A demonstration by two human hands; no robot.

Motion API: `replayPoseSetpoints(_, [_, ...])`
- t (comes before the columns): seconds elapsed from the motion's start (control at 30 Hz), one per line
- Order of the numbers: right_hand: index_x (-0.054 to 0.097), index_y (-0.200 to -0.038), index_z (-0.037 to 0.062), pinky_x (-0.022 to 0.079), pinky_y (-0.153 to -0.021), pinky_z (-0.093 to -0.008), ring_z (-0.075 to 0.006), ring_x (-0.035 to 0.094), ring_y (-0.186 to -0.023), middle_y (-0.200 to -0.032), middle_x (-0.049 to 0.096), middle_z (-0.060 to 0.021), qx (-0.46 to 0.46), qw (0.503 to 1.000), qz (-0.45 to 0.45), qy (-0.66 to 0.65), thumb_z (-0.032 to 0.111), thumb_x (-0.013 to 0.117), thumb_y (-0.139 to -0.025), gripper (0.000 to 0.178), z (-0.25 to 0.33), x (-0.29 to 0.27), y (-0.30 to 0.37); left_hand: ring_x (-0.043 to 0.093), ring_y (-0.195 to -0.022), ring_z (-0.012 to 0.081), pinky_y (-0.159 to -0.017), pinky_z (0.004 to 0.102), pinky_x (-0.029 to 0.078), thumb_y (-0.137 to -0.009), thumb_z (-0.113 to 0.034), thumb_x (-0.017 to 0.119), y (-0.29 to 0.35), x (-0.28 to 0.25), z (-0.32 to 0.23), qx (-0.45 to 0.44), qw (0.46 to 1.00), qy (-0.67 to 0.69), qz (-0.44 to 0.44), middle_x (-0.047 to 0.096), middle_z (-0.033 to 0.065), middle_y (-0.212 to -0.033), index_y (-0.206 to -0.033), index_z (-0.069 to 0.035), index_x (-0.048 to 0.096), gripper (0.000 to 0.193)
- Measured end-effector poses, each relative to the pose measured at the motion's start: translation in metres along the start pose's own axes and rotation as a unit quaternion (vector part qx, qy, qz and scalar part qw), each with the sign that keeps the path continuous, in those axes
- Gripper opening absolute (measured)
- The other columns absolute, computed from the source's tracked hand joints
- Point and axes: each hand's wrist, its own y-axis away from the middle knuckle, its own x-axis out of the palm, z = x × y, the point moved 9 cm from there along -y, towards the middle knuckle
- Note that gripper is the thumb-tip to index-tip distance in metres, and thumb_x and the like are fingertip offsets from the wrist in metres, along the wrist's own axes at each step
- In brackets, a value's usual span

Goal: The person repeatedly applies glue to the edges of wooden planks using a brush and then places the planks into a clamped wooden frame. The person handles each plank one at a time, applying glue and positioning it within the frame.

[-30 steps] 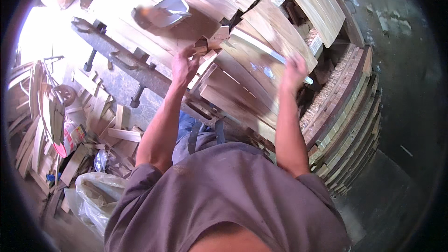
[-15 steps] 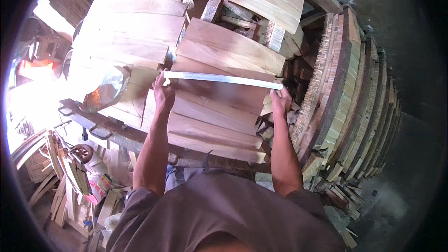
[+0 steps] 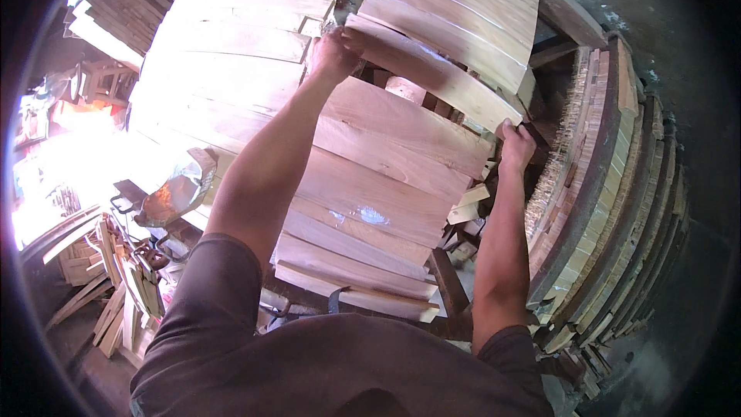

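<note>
- Grasping a narrow wooden plank (image 3: 440, 76) with both hands, one at each end, so holding it directly between the two grips
- Clasping its left end in the left hand (image 3: 333, 54), with some of the fingers hidden from view
- Gripping its right end in the right hand (image 3: 517, 143), with fingertips at the near corner
- Slanting the plank so as to bring its right end nearer the body than its left
- Having a panel of boards (image 3: 455, 8) just beyond the grips; cannot tell whether touching the plank
- Showing, through a gap just on the near side of the plank, a wood block (image 3: 405, 90) between the grips and lower down
- Having a row of boards (image 3: 386, 185) on the body side of both grips, marked with a whitish patch (image 3: 373, 215)
- Having brightly lit pale boards (image 3: 224, 46) to the left of the left grip
- Having small light wood pieces (image 3: 467, 205) near the right grip, toward the body, and a layered wood stack (image 3: 610, 216) to its right
- Having a silvery container (image 3: 184, 184) and a pile of offcuts (image 3: 123, 286) well apart from the left grip, down to its left
</note>
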Motion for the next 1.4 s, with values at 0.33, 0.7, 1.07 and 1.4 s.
replayPoseSetpoints(0.33, [0.059, -0.128, -0.0055, 0.051, -0.087, -0.0328, -0.0194, 0.064, -0.098, -0.114, 0.065, -0.0125, -0.118, 0.992, 0.02, -0.045, -0.003, 0.074, -0.083, 0.048, 0.007, 0.039, 0.01, 0.066, -0.106, 0.0362, -0.094, 0.043, 0.051, -0.078, -0.011, 0.077, 0.011, 0.017, 0.023, -0.007, 0.992, 0.061, -0.112, 0.072, 0.0193, -0.108, -0.136, -0.003, 0.057, 0.062])
replayPoseSetpoints(0.7, [0.059, -0.131, -0.0043, 0.053, -0.086, -0.0359, -0.0246, 0.067, -0.098, -0.114, 0.066, -0.0167, -0.135, 0.985, -0.067, 0.09, 0.003, 0.079, -0.079, 0.056, 0.036, 0.037, 0.028, 0.073, -0.1, 0.0354, -0.088, 0.0462, 0.057, -0.091, -0.013, 0.058, 0.006, 0.028, 0.04, -0.044, 0.992, 0.078, -0.087, 0.071, 0.0259, -0.111, -0.156, -0.014, 0.033, 0.07])
replayPoseSetpoints(1.07, [0.055, -0.135, -0.0089, 0.055, -0.089, -0.033, -0.0239, 0.067, -0.104, -0.12, 0.066, -0.0198, -0.102, 0.99, -0.095, -0.033, -0.004, 0.078, -0.078, 0.062, 0.02, 0.04, 0.018, 0.069, -0.111, 0.0329, -0.098, 0.041, 0.052, -0.088, -0.024, 0.071, 0.006, 0.025, 0.038, -0.052, 0.99, 0.047, -0.12, 0.068, 0.0137, -0.129, -0.153, -0.015, 0.04, 0.073])
replayPoseSetpoints(1.4, [0.07, -0.118, -0.0005, 0.049, -0.09, -0.0274, -0.0151, 0.066, -0.095, -0.108, 0.072, -0.0046, -0.012, 0.973, 0.025, -0.229, 0.006, 0.075, -0.087, 0.032, 0.015, 0.046, 0.014, 0.066, -0.117, 0.0317, -0.101, 0.0411, 0.051, -0.079, -0.025, 0.077, 0.015, 0.011, 0.013, -0.019, 0.991, 0.062, -0.114, 0.065, 0.0181, -0.132, -0.15, -0.003, 0.042, 0.082])
